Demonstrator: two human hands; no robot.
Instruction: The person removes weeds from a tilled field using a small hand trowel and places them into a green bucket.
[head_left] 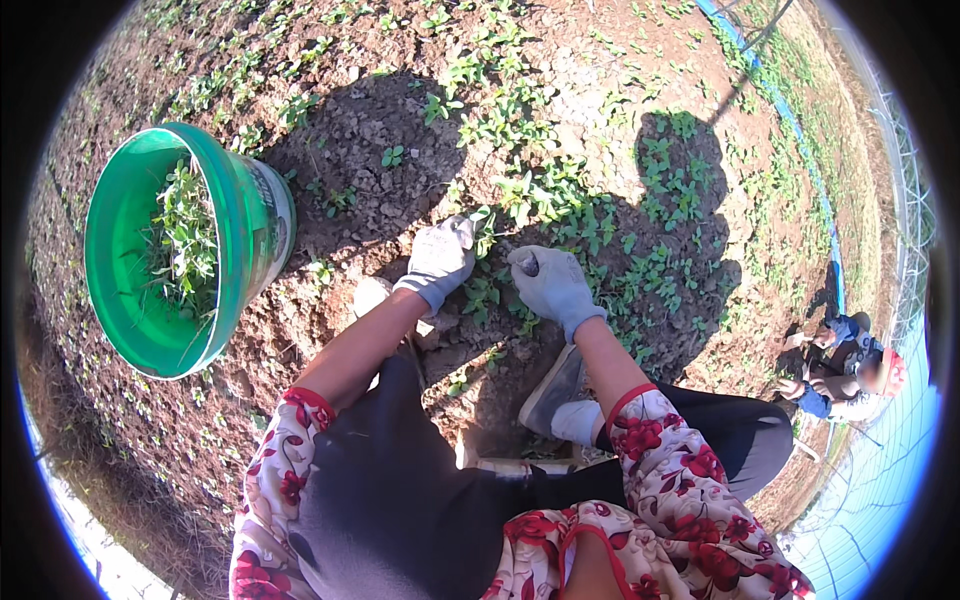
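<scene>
Head view, my left hand (441, 260) in one grey fabric glove (432, 283), pinching one leafy sprig (486, 234) low over crumbly soil (375, 125), my gloved right hand (550, 284) curled, its hold I cannot tell, one round green plastic bucket (112, 285) left, pulled plants (187, 230) inside.

Left hand (440, 260) and right hand (556, 288): pale grey gloves (548, 294), bluish-grey cuffs (421, 292). Beyond each wrist, cream sleeves (672, 462), red floral print, red trim. Below hands: dark trousers (385, 490), grey shoe (552, 392), whitish sock (576, 421).
</scene>
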